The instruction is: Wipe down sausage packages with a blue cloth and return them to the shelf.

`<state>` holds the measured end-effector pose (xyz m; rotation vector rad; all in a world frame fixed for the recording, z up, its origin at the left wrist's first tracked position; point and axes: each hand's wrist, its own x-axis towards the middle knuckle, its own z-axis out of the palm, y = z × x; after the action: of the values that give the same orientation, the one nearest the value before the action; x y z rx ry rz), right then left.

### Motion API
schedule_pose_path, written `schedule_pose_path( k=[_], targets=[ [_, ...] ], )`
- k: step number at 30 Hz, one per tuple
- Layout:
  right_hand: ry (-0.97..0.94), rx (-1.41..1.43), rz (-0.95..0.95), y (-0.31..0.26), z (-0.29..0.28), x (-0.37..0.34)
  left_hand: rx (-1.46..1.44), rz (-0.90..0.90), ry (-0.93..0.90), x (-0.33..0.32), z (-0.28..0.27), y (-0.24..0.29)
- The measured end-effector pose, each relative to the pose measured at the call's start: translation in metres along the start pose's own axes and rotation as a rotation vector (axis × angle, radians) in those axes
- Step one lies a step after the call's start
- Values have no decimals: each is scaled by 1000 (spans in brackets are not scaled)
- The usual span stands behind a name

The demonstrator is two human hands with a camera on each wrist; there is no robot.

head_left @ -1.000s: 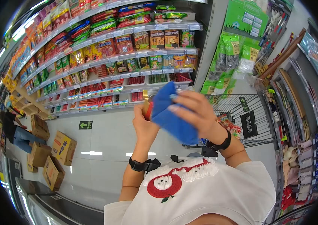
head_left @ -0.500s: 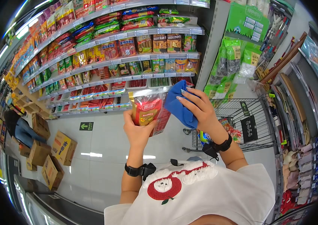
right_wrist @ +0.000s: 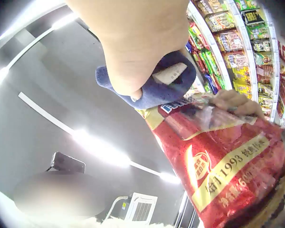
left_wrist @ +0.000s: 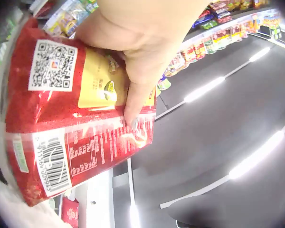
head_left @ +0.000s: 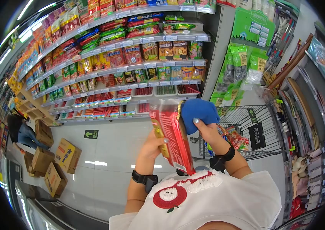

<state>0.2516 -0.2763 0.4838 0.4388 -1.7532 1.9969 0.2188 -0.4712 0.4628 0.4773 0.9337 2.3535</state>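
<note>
The left hand (head_left: pixel 151 145) grips a red and gold plastic package (head_left: pixel 173 138) by its side, the thumb lying over the printed back. In the left wrist view the package (left_wrist: pixel 61 114) shows a QR code and a barcode under the hand (left_wrist: pixel 137 42). The right hand (head_left: pixel 208 132) holds a bundled blue cloth (head_left: pixel 197 113) against the package's upper right edge. The right wrist view shows the cloth (right_wrist: pixel 156 85) touching the package's top corner, beneath the right hand (right_wrist: pixel 133 52); fingers of the left hand (right_wrist: pixel 237 103) lie on the package's far side.
Shelves (head_left: pixel 128 69) of packaged snacks stand ahead. A wire shopping cart (head_left: pixel 264 130) with packages is at the right, beside a rack (head_left: pixel 304 96) of goods. Cardboard boxes (head_left: pixel 67 155) lie on the floor at the left, near another person (head_left: pixel 24 132).
The package has turned from its front to its side and back, tilting lower. The blue cloth has moved down and right and is bunched at the package's edge. The shelves appear slightly lower in view.
</note>
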Motion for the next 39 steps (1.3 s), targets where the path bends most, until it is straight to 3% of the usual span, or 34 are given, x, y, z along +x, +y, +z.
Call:
schedule_pose_path(
  k=[2, 5, 8, 9, 12, 17, 20, 24, 26, 30, 31, 33, 36, 39],
  targets=[
    [29, 105, 1, 3, 5, 4, -38, -68, -76, 2, -2, -9],
    [-48, -53, 190, -6, 6, 12, 11, -155, -131, 5, -8, -15],
    [-159, -290, -42, 8, 7, 23, 12, -193, -187, 6, -9, -20],
    [-115, -48, 120, 9, 10, 20, 7, -190, -207, 6, -9, -21],
    [-71, 11, 188, 6, 4, 20, -18, -174, -189, 7, -13, -26],
    [38, 398, 160, -16, 2, 19, -23, -173, -207, 9, -7, -28],
    [93, 437, 245, -8, 1, 18, -91, -183, -209, 12, -12, -39],
    [21, -20, 170, 10, -3, 15, -275, -269, -99, 12, -20, -58],
    [-87, -164, 82, 5, -5, 22, -230, -227, -49, 14, -25, -64],
    [-98, -195, 312, 11, -16, 22, -190, -157, 127, 16, -36, -58],
    [-82, -132, 304, 9, -16, 19, -142, -32, 247, 14, -37, -55],
    [-48, 0, 287, 0, -14, 12, -119, 135, 228, 12, -44, -38],
    [-382, 124, 322, -9, -26, 5, -186, 301, 275, 11, -39, -7],
    [-640, 37, 93, -7, -26, 12, -349, 392, 340, 14, -45, 4]
  ],
)
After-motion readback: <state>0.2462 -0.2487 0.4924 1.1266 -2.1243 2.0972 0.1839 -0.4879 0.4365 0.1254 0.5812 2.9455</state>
